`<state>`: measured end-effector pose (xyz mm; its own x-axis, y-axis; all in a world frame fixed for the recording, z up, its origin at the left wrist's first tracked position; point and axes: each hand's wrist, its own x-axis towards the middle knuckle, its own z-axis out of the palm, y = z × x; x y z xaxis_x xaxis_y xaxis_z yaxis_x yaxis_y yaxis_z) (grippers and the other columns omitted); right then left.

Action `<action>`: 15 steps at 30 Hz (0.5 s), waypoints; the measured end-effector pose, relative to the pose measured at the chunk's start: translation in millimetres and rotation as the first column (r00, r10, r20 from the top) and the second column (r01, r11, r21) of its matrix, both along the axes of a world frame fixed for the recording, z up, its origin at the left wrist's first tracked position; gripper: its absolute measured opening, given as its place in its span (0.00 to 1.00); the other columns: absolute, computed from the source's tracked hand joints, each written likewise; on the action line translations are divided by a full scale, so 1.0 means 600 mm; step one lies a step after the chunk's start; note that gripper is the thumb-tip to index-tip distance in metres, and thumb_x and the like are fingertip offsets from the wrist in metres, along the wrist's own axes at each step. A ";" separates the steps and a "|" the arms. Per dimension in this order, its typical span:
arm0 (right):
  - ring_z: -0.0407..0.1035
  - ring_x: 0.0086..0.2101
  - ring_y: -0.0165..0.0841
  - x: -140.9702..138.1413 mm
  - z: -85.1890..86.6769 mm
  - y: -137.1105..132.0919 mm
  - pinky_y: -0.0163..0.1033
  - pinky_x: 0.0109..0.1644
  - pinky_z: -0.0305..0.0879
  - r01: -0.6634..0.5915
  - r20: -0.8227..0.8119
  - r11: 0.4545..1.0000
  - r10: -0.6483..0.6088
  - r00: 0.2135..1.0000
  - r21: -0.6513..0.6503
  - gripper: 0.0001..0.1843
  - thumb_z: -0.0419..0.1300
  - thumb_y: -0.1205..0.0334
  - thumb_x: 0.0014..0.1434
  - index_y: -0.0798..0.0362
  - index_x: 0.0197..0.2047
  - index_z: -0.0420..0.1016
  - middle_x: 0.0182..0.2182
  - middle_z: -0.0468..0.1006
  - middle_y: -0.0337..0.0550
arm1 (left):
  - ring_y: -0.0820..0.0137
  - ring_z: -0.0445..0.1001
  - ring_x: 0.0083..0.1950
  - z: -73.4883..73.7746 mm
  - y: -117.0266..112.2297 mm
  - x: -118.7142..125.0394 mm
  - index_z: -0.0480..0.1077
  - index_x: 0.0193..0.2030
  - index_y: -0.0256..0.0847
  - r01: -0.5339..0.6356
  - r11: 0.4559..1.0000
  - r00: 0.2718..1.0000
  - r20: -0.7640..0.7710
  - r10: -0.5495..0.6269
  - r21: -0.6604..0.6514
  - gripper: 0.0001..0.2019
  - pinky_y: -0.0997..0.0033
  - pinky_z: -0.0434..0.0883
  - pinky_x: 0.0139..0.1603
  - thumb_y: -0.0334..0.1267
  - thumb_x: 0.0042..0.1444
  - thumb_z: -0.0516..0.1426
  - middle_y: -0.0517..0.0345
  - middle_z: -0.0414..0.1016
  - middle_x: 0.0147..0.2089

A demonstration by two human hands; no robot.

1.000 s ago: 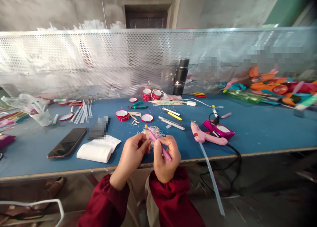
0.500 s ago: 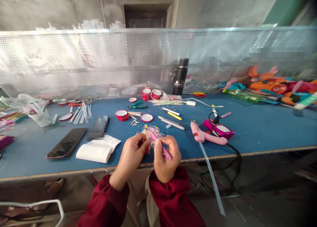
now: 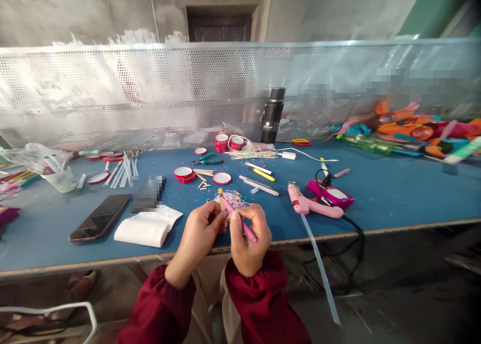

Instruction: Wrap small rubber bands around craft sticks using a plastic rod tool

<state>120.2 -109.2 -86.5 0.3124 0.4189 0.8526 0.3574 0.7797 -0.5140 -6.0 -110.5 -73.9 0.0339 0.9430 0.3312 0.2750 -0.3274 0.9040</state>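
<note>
Upright in the fingers of my left hand (image 3: 201, 229) is a small wooden stick (image 3: 221, 200) with a yellow top end. My right hand (image 3: 248, 251) grips a pink marker (image 3: 248, 232) like a pen. The marker slants up and left, its tip at the stick just below the yellow end; whether they touch I cannot tell. Behind both hands lies a heap of thin pastel rubber bands (image 3: 237, 199), partly covered by the fingers. Short cut pieces of wood (image 3: 203, 186) lie beyond it, near a red-rimmed round lid (image 3: 222, 178).
A pink glue gun (image 3: 315, 207) lies right of my hands, its long glue stick overhanging the table edge. White tissue (image 3: 145, 228) and a phone (image 3: 99, 218) are to the left. Pens (image 3: 260, 186), pliers (image 3: 208, 161) and a black flask (image 3: 272, 116) stand or lie farther back.
The marker's tip has shifted left, closer to the stick's upper end, as my right hand moved slightly left. My left hand keeps nearly the same position, still holding the stick.
</note>
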 end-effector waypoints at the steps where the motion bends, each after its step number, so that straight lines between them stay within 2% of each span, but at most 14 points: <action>1: 0.69 0.36 0.34 0.000 0.000 0.000 0.44 0.47 0.69 0.004 -0.004 1.000 -0.004 1.000 -0.010 0.06 0.62 0.69 0.67 0.50 0.38 0.72 0.32 0.75 0.38 | 0.71 0.69 0.29 0.000 0.000 0.000 0.70 0.33 0.41 -0.001 1.000 1.000 -0.002 0.001 -0.002 0.14 0.74 0.65 0.33 0.47 0.66 0.59 0.61 0.73 0.28; 15: 0.71 0.36 0.34 0.001 -0.001 0.001 0.46 0.48 0.70 0.042 -0.006 0.999 -0.042 0.999 0.001 0.05 0.62 0.69 0.67 0.50 0.39 0.72 0.32 0.76 0.38 | 0.71 0.69 0.29 0.000 0.001 0.000 0.71 0.32 0.41 -0.002 1.000 1.000 -0.006 0.002 -0.010 0.15 0.74 0.65 0.32 0.47 0.66 0.59 0.61 0.73 0.28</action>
